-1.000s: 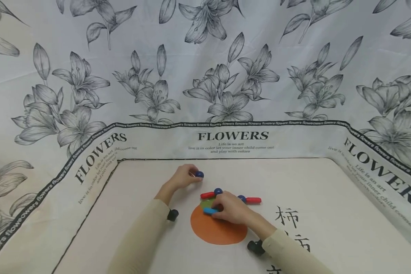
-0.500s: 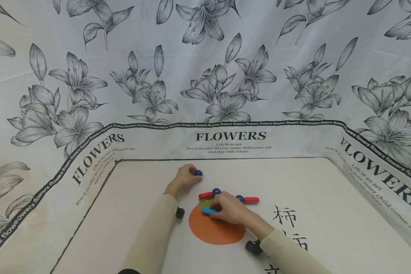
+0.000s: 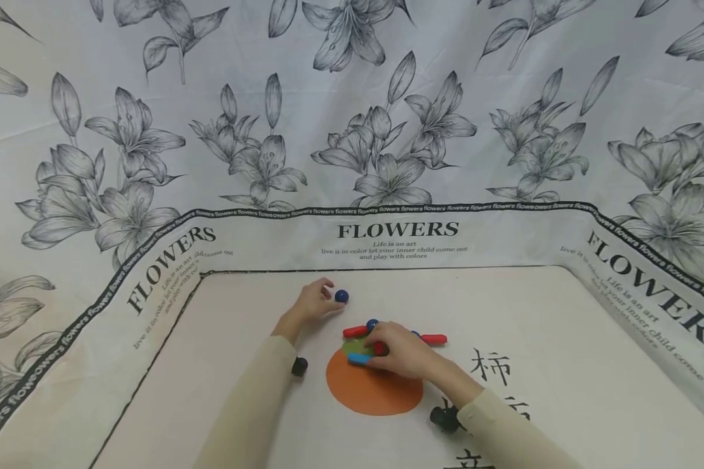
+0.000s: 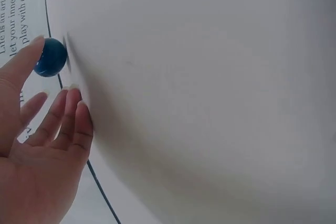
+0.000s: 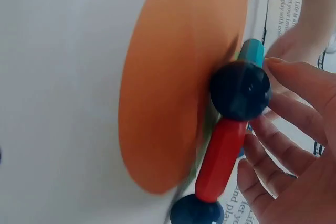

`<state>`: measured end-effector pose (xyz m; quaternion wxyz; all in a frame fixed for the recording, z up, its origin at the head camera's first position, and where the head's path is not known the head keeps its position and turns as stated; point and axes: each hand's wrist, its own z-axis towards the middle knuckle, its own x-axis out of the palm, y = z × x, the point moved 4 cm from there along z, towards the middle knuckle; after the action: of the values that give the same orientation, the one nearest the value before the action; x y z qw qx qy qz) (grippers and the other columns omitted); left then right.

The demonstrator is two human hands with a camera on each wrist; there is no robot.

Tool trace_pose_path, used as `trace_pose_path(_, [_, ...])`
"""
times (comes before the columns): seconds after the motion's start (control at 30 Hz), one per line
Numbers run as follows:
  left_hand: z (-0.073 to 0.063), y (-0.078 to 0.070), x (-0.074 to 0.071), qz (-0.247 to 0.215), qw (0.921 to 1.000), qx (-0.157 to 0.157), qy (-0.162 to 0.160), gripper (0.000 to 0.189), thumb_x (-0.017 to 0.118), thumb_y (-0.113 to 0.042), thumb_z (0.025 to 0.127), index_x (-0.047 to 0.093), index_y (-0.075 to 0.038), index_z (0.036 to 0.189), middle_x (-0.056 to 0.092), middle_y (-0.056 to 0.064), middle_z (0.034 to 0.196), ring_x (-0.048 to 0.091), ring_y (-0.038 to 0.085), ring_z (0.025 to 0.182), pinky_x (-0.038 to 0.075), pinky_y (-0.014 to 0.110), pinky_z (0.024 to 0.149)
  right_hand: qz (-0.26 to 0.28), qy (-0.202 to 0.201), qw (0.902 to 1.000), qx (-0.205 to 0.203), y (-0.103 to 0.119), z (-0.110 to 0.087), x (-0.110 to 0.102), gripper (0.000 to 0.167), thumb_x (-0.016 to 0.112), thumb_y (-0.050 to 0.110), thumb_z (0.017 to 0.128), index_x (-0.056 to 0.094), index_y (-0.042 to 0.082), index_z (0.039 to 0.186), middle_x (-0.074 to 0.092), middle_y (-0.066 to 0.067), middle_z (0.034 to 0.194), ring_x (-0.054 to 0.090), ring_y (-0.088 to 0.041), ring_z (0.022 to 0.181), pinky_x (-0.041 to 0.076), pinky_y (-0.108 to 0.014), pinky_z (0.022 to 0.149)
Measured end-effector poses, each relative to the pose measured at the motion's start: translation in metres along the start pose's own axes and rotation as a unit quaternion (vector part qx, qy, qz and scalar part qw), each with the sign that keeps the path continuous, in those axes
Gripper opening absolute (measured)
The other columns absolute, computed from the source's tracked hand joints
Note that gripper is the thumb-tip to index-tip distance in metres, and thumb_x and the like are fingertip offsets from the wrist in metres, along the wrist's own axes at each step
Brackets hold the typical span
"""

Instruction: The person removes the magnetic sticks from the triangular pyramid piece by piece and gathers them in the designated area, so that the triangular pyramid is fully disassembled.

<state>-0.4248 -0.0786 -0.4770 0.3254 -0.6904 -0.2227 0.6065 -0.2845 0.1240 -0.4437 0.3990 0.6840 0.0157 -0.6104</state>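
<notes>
My left hand [image 3: 315, 301] is beside a loose blue ball [image 3: 341, 296] on the table. In the left wrist view, its fingers are apart from the ball and its thumb overlaps it. My right hand [image 3: 403, 352] is over the orange disc [image 3: 375, 394] with the green patch [image 3: 354, 346]. In the right wrist view its loosely spread fingertips are right at a dark blue ball [image 5: 240, 92]. That ball joins a light blue rod [image 5: 252, 52] and a red rod [image 5: 218, 161], which meets another ball [image 5: 197, 211]. The head view shows another red rod [image 3: 354, 332] beyond the green patch.
A red rod [image 3: 434, 339] lies right of the right hand. Black brush characters [image 3: 491, 368] mark the pale table surface [image 3: 534, 306]. Behind rises a white flower-print cloth [image 3: 487, 169]. Dark wrist cameras [image 3: 444, 419] sit by the sleeves.
My left hand has let go of the blue ball, its thumb and fingers spreading back to the left. The right hand has loosened, showing red between finger and thumb.
</notes>
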Motion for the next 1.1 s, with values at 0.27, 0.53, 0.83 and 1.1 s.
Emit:
trace_pose_path(0.27, [-0.020,0.007,-0.010,0.026,0.9993,0.018,0.022,0.054,0.083,-0.028,0.087,0.058,-0.011,0.133,0.064,0.009,0.118,0.060,0.024,0.100,0.053,0.039,0.090,0.033,-0.015,0.9993,0.001,-0.010,-0.002,-0.014,0.030,0.078,0.016,0.092,0.073,0.003,0.118,0.065,-0.009,0.110,0.060,-0.027,0.101,0.056,-0.046,0.090])
trace_pose_path(0.53, [-0.050,0.014,-0.011,0.040,0.9958,0.054,0.062,0.044,0.082,-0.032,0.088,0.065,-0.011,0.123,0.065,0.004,0.111,0.061,0.019,0.096,0.055,0.033,0.083,0.020,-0.049,0.9972,0.053,-0.025,0.010,-0.020,0.039,0.076,0.019,0.091,0.068,0.003,0.127,0.065,-0.010,0.117,0.062,-0.028,0.110,0.052,-0.048,0.096])
trace_pose_path(0.83, [-0.074,-0.009,0.000,0.021,0.9886,0.100,0.111,0.035,0.081,-0.028,0.090,0.068,-0.008,0.117,0.066,0.002,0.106,0.061,0.019,0.092,0.055,0.031,0.078,0.032,-0.060,0.9948,0.076,-0.037,0.025,-0.025,0.038,0.073,0.017,0.093,0.067,-0.001,0.125,0.067,-0.014,0.116,0.063,-0.031,0.108,0.052,-0.049,0.094])
trace_pose_path(1.1, [-0.078,-0.017,0.019,0.022,0.9852,0.107,0.132,0.034,0.078,-0.027,0.092,0.069,-0.009,0.120,0.067,0.000,0.107,0.060,0.018,0.093,0.055,0.031,0.083,0.058,-0.044,0.9917,0.106,-0.044,0.037,-0.016,0.027,0.073,0.021,0.095,0.073,0.002,0.114,0.070,-0.003,0.096,0.062,-0.017,0.087,0.057,-0.035,0.080])
